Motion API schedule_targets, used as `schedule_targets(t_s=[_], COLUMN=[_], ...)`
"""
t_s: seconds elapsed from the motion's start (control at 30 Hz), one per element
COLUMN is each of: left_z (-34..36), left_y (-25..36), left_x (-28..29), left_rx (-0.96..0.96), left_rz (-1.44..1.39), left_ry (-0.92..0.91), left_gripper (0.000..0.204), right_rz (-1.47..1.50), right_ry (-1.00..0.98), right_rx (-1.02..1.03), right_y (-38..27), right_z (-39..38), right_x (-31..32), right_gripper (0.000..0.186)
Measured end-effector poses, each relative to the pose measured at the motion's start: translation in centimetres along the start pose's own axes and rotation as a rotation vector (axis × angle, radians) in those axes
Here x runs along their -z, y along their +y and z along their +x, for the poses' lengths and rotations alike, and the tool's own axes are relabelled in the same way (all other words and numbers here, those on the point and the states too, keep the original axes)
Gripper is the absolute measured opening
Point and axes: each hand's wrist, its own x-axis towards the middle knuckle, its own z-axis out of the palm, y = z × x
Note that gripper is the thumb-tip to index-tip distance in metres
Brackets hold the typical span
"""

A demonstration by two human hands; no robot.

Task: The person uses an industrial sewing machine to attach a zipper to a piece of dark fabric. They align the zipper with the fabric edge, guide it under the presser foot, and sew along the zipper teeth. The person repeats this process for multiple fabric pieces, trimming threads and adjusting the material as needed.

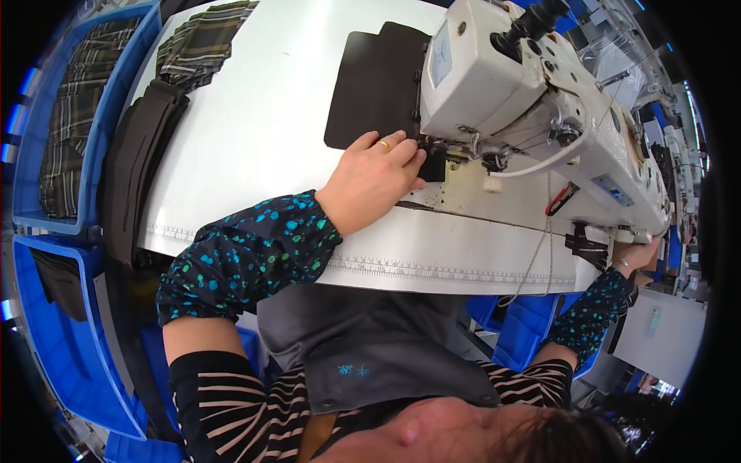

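My left hand (378, 177) lies on a dark brown flat piece (370, 85) at the needle area of a white sewing machine (486, 85), fingers extended and slightly bent, a ring on one. Part of the piece is hidden under the machine head. My right hand (637, 253) is at the far right end of the machine, its fingers mostly hidden there. A red and black tool (561, 199) lies beside the machine bed, near a hanging cord.
A white table (239, 139) with a ruler edge carries folded plaid fabric (197, 42) and stacked dark strips (139, 174). Blue bins stand at left, one with plaid pieces (81, 116), another with dark pieces (58, 285). More blue bins (521, 332) are below the table at right.
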Motion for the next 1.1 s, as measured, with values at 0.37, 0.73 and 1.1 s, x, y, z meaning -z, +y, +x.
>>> schedule_targets(t_s=[0.37, 0.73, 1.1], left_z=[-0.2, -0.1, 4.2], left_y=[-0.2, 2.1, 5.0], left_x=[-0.1, 0.3, 0.1], left_rx=[-0.018, -0.089, 0.08], left_rz=[-0.037, 0.174, -0.081], left_ry=[0.084, 0.034, -0.312], left_gripper=[0.042, 0.041, 0.074], right_rz=[-0.02, 0.21, 0.3], right_ry=[-0.197, 0.051, -0.02], right_rx=[-0.257, -0.236, -0.268], right_y=[-5.8, -2.4, 0.3], right_z=[9.2, -3.4, -0.9], right_x=[2.4, -2.2, 0.6], right_gripper=[0.06, 0.049, 0.057])
